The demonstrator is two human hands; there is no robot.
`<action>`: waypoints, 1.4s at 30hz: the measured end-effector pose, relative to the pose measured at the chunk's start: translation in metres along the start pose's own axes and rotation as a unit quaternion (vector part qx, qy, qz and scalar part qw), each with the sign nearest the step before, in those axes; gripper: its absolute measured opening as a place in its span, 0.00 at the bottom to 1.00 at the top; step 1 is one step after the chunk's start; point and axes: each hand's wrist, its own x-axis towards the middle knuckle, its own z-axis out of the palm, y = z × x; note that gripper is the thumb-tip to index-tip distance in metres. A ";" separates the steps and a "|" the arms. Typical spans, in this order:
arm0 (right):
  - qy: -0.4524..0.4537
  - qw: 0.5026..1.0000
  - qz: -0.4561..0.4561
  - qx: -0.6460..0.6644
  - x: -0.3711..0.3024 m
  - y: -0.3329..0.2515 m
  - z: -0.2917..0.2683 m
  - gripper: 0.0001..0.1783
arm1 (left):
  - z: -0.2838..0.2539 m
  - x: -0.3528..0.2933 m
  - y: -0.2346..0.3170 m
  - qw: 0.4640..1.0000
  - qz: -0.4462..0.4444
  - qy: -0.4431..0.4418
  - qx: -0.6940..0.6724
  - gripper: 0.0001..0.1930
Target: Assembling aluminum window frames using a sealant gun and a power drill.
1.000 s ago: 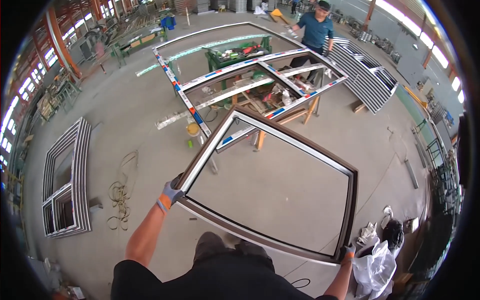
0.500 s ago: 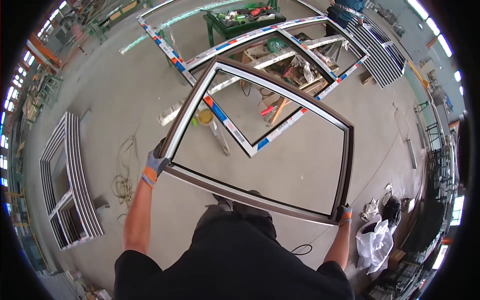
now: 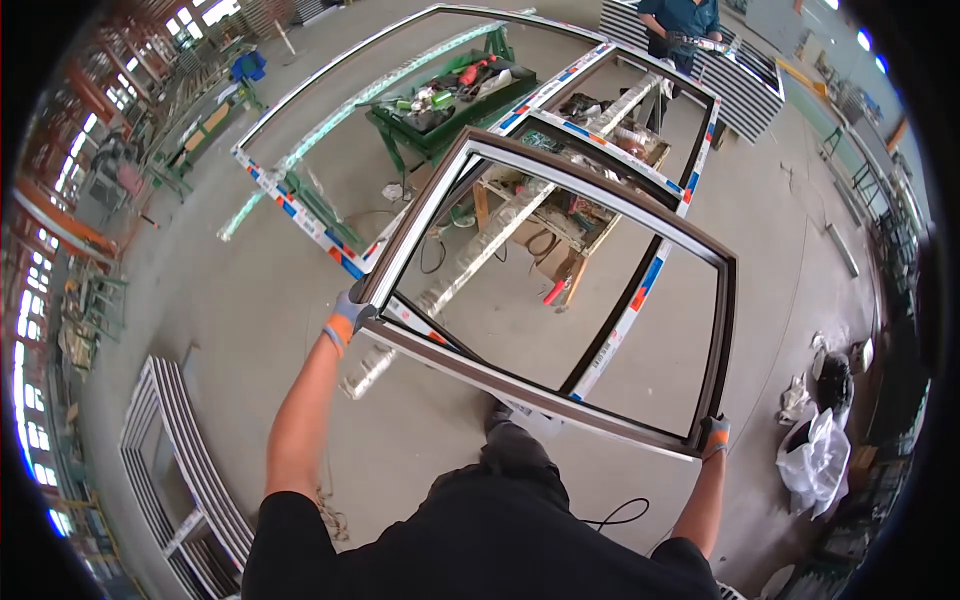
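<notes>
Held out in front of me is a brown and silver window frame (image 3: pixel 560 170), with nothing filling its middle that I can make out. My left hand (image 3: pixel 348 312), in a grey and orange glove, is closed around its near left corner. At the near right corner my right hand (image 3: pixel 714 436), gloved the same way, grips it too. Beyond and partly seen through it lies a larger window frame (image 3: pixel 310 232) with blue, red and white tape along its bars. Foil-wrapped bars (image 3: pixel 490 236) run beneath that larger frame.
A green tool table (image 3: pixel 440 130) stands under the large frame, and a wooden cart (image 3: pixel 575 245) is nearer. Another person (image 3: pixel 682 30) is at the far side. Stacked frames (image 3: pixel 185 470) lie at left; a white sack (image 3: pixel 815 460) is on the right floor.
I have stepped forward and my view has turned, so the larger frame is closer and more of it shows. The window frame stays in both hands, now overlapping the larger frame more.
</notes>
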 end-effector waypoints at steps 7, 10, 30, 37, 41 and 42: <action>0.013 0.998 0.012 0.055 0.039 -0.043 0.082 0.05 | -0.003 0.175 0.006 0.999 -0.041 0.014 0.010 0.33; 0.024 0.993 0.000 0.112 0.060 -0.050 0.100 0.07 | 0.010 0.254 -0.004 0.991 -0.061 0.022 0.114 0.33; 0.190 0.930 -0.013 -0.313 0.105 -0.099 0.175 0.15 | 0.004 0.347 -0.047 0.986 0.021 0.066 0.150 0.19; 0.218 0.891 0.019 -0.397 0.113 -0.151 0.158 0.25 | 0.024 0.306 -0.069 0.992 0.012 0.122 0.009 0.17; 0.292 0.887 -0.129 -0.334 0.051 -0.203 0.193 0.24 | 0.018 0.278 -0.094 0.972 0.112 0.146 0.147 0.19; 0.317 0.865 -0.231 -0.312 0.029 -0.229 0.218 0.24 | 0.003 0.282 -0.105 0.971 0.109 0.153 0.150 0.19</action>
